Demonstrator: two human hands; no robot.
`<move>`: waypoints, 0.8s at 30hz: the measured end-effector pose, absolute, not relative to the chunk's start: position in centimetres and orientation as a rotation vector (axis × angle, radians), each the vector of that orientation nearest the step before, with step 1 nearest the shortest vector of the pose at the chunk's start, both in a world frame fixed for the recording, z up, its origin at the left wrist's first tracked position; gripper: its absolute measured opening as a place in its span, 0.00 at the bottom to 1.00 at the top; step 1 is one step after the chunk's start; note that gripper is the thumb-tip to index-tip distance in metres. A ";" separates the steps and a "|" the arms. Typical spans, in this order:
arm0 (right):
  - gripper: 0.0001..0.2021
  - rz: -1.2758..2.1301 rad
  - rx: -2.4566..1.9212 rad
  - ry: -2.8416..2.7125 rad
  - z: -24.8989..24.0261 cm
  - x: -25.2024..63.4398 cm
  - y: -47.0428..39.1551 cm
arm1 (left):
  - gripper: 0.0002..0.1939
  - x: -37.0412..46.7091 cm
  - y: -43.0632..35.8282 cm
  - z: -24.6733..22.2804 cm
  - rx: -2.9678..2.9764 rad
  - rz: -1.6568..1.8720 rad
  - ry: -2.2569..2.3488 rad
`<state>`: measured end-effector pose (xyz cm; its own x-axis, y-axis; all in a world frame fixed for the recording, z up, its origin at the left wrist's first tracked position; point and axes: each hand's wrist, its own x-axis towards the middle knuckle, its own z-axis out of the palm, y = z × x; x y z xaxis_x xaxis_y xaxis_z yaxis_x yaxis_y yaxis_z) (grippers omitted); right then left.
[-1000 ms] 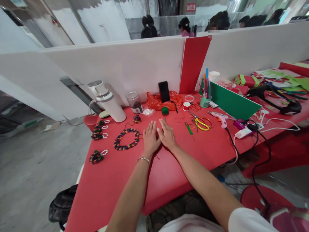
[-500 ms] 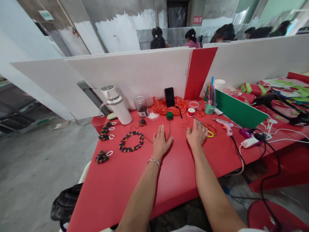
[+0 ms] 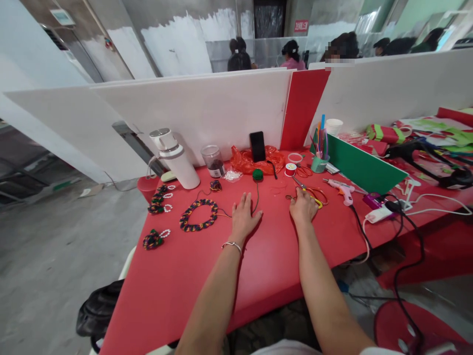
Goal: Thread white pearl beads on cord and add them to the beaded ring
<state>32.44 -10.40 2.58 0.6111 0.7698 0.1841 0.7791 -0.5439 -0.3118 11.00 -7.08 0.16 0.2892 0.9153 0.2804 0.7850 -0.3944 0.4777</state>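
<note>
My left hand lies flat on the red table, its fingers spread over thin yarn strands. To its left sits a braided ring of dark multicoloured yarn. A small ball of the same yarn rests behind the ring. A green yarn ball sits beyond my left hand, its strand running down to the fingers. My right hand rests palm down with fingers stretched, over part of the scissors with yellow and red handles. A small brownish object, too small to name, lies by its thumb.
Yarn pieces with white bead loops line the left edge. Behind stand a white flask, a jar, a phone and a red thread spool. Rightward lie a pink glue gun and a power strip.
My right hand has shifted slightly right, uncovering the small brownish object and more of the scissors' blades. My left hand stays flat in about the same place. The view has shifted a little.
</note>
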 end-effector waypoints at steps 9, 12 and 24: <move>0.23 0.001 -2.433 -1.181 2.6 33.2 -10.3 | 0.38 10.8 -7.0 -0.1 2.360 0.733 1.571; 0.22 -0.002 -2.401 -1.152 2.6 33.7 -10.4 | 0.37 10.8 -7.0 -0.2 2.362 0.750 1.564; 0.17 -0.094 -2.435 -1.022 2.2 35.4 -10.9 | 0.32 10.3 -6.4 -0.7 2.334 0.818 1.529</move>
